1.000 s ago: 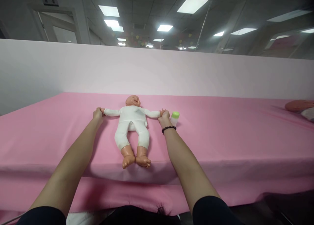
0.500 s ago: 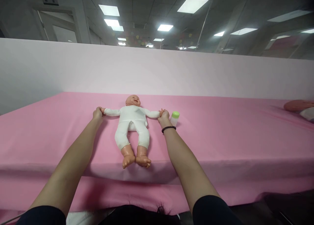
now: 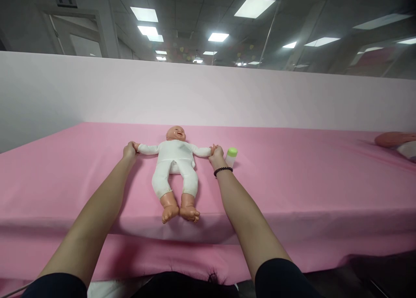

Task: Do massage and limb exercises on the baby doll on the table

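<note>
Left hand (image 3: pixel 129 150): fingers curled closed around the small plastic hand of a baby doll (image 3: pixel 173 159), at the end of the doll's outstretched arm. Right hand (image 3: pixel 217 154): likewise closed around the doll's other hand, with a black beaded bracelet (image 3: pixel 222 171) on the wrist. Both forearms reach forward from dark sleeves (image 3: pixel 279 278).

The doll lies face up, mid-table, in a white suit (image 3: pixel 174 168), arms spread left and right, bare feet toward the near edge. A small bottle (image 3: pixel 231 157) with a lime-green cap stands upright just right of the right hand; contact cannot be determined. All of this rests on a pink-covered table (image 3: pixel 65 189). At far right lies a salmon-pink cushion (image 3: pixel 394 139). A pale pink panel (image 3: pixel 208 96) runs along the far edge.
</note>
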Demonstrator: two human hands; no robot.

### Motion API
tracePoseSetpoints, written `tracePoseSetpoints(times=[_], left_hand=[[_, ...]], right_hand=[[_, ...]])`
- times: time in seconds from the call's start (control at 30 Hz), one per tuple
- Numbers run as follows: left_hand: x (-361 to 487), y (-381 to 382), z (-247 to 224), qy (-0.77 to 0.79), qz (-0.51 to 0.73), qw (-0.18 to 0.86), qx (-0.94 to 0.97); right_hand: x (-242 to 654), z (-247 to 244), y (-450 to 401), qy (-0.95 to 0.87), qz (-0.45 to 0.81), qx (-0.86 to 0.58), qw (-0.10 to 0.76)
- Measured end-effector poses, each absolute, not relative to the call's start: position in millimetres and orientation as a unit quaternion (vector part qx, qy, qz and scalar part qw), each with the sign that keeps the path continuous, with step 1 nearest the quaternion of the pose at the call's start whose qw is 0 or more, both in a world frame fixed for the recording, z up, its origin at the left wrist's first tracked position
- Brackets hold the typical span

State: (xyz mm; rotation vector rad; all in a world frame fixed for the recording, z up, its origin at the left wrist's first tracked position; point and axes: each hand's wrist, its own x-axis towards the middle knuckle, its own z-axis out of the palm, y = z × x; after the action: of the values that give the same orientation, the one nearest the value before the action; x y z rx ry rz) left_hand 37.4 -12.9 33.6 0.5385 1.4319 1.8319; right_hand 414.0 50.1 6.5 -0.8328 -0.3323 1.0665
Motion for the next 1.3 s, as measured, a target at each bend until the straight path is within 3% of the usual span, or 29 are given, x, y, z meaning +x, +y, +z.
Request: tracePoseSetpoints(times=[1.3], left_hand=[[40.2,-17.9,38.2,0.581,0.702,0.349,0.219]], right_hand=[[410.0,15.1,42.4,-0.088,0.513,-0.408,0.750]])
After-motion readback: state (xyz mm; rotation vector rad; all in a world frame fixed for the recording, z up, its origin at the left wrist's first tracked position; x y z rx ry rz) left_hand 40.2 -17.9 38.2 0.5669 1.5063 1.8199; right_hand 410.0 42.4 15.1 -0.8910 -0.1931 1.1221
